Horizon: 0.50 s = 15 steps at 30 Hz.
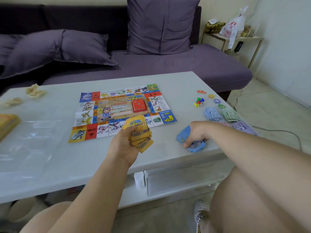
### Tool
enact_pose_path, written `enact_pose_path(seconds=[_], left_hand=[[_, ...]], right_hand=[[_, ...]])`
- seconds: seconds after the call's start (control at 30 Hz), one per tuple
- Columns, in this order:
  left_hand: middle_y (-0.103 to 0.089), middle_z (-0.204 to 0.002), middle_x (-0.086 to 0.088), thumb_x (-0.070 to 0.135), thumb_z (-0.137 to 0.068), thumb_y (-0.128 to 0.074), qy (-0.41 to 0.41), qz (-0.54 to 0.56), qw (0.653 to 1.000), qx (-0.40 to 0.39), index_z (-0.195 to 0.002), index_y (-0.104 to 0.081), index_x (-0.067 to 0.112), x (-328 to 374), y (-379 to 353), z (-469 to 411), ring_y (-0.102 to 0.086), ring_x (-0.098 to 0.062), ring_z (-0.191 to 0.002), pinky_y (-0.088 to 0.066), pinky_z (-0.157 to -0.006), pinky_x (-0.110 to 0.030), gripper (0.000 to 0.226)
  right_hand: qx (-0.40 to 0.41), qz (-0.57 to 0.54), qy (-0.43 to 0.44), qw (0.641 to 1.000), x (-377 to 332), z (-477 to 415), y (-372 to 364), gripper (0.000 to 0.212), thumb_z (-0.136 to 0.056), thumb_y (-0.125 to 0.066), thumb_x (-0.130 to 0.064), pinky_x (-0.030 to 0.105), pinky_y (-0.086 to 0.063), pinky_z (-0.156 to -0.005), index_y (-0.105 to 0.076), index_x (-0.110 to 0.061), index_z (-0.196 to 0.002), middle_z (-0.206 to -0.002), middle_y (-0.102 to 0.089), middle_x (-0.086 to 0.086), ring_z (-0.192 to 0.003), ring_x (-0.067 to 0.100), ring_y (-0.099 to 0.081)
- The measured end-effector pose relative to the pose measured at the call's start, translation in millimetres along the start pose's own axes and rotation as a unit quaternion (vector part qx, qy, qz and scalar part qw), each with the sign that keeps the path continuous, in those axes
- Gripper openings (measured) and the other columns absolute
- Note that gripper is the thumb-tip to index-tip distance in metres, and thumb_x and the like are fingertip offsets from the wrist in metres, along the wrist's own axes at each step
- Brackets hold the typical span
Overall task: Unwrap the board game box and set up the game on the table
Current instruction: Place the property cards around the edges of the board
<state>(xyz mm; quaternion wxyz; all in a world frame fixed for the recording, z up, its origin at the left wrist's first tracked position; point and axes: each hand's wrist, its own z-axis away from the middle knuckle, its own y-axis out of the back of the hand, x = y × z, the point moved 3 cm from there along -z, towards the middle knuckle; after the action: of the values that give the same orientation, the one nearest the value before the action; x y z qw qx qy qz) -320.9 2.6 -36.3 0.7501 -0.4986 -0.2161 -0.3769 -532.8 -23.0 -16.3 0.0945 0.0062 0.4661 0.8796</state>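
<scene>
The colourful game board (117,105) lies flat in the middle of the white table (67,158), with a red card stack (139,105) on its centre. My left hand (123,145) holds a fanned stack of yellow cards (139,132) just above the board's near edge. My right hand (196,132) rests on the table to the right, gripping a stack of blue cards (182,136). Coloured pawns and a die (198,102) stand at the right, with several small tokens (211,96) and piles of paper money (222,114) beside them.
The yellow game box (7,123) sits at the table's left edge beside clear plastic wrap (28,142). Crumpled wrappers (34,91) lie at the far left. A purple sofa (151,64) with cushions stands behind the table. My knees are below its near edge.
</scene>
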Motion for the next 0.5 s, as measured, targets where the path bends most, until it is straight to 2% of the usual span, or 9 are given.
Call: enact_pose_path(seconds=[0.1, 0.17, 0.23, 0.3, 0.33, 0.4, 0.43, 0.5], left_hand=[[-0.069, -0.061, -0.014, 0.005, -0.096, -0.043, 0.004, 0.021, 1.0, -0.007, -0.099, -0.056, -0.003, 4, 3, 8, -0.068, -0.024, -0.052, -0.056, -0.044, -0.035, 0.016], [-0.068, -0.06, -0.014, 0.005, -0.096, -0.042, 0.008, 0.036, 0.999, 0.003, -0.089, -0.055, -0.002, 7, 6, 10, -0.067, -0.024, -0.05, -0.054, -0.041, -0.035, 0.016], [-0.069, -0.067, -0.015, 0.005, -0.095, -0.045, 0.014, 0.062, 0.998, 0.017, -0.09, -0.055, -0.003, 9, 10, 10, -0.068, -0.025, -0.051, -0.053, -0.039, -0.034, 0.014], [-0.069, -0.074, -0.014, 0.007, -0.094, -0.048, 0.017, 0.086, 0.996, 0.026, -0.095, -0.057, -0.002, 11, 13, 7, -0.068, -0.023, -0.052, -0.053, -0.041, -0.029, 0.013], [-0.069, -0.073, -0.013, 0.008, -0.094, -0.049, 0.019, 0.089, 0.996, 0.025, -0.095, -0.058, -0.001, 12, 13, 7, -0.068, -0.022, -0.052, -0.052, -0.041, -0.026, 0.012], [-0.067, -0.066, -0.011, 0.009, -0.094, -0.048, 0.025, 0.083, 0.996, 0.019, -0.094, -0.058, 0.002, 12, 10, 6, -0.066, -0.02, -0.048, -0.05, -0.04, -0.022, 0.012], [-0.066, -0.066, -0.012, 0.009, -0.093, -0.047, 0.028, 0.076, 0.997, 0.017, -0.1, -0.058, 0.003, 12, 9, 5, -0.065, -0.021, -0.047, -0.049, -0.04, -0.022, 0.014], [-0.066, -0.071, -0.014, 0.01, -0.092, -0.047, 0.033, 0.062, 0.997, 0.014, -0.12, -0.055, 0.009, 9, 7, 0, -0.066, -0.023, -0.05, -0.053, -0.042, -0.027, 0.029]], right_hand=[[0.012, -0.01, 0.01, 1.0, -4, 2, -1, 0.027, -0.078, -0.074, -0.029, 0.022, -0.032, -0.048, -0.054, -0.011, -0.083, -0.07, -0.055, 0.002, -0.06, 0.016, -0.047], [0.015, -0.009, 0.022, 1.0, -9, 5, -2, 0.023, -0.079, -0.071, -0.022, 0.022, -0.031, -0.047, -0.052, -0.011, -0.086, -0.069, -0.056, 0.002, -0.06, 0.016, -0.048], [0.015, -0.014, 0.039, 0.999, -13, 5, -3, 0.03, -0.079, -0.07, -0.019, 0.023, -0.034, -0.05, -0.05, -0.01, -0.099, -0.079, -0.059, 0.005, -0.07, 0.019, -0.05], [0.003, -0.086, 0.105, 0.991, -18, 1, -4, 0.025, -0.078, -0.07, -0.015, 0.023, -0.037, -0.056, -0.054, -0.011, -0.096, -0.078, -0.057, 0.004, -0.069, 0.018, -0.05], [0.001, -0.167, 0.161, 0.973, -22, -2, -3, 0.014, -0.079, -0.068, -0.009, 0.022, -0.037, -0.056, -0.056, -0.013, -0.087, -0.071, -0.057, 0.0, -0.064, 0.015, -0.05], [-0.001, -0.362, 0.241, 0.901, -36, 0, 7, 0.019, -0.087, -0.056, 0.002, 0.019, -0.04, -0.053, -0.057, -0.016, -0.08, -0.061, -0.057, -0.009, -0.056, 0.006, -0.051], [-0.003, -0.454, 0.248, 0.856, -44, 1, 11, 0.02, -0.091, -0.052, 0.002, 0.02, -0.042, -0.054, -0.059, -0.016, -0.088, -0.066, -0.06, -0.009, -0.058, 0.006, -0.054], [-0.03, -0.584, 0.246, 0.773, -63, 4, 16, 0.027, -0.095, -0.049, -0.001, 0.025, -0.048, -0.055, -0.055, -0.014, -0.118, -0.09, -0.064, 0.001, -0.072, 0.015, -0.061]])
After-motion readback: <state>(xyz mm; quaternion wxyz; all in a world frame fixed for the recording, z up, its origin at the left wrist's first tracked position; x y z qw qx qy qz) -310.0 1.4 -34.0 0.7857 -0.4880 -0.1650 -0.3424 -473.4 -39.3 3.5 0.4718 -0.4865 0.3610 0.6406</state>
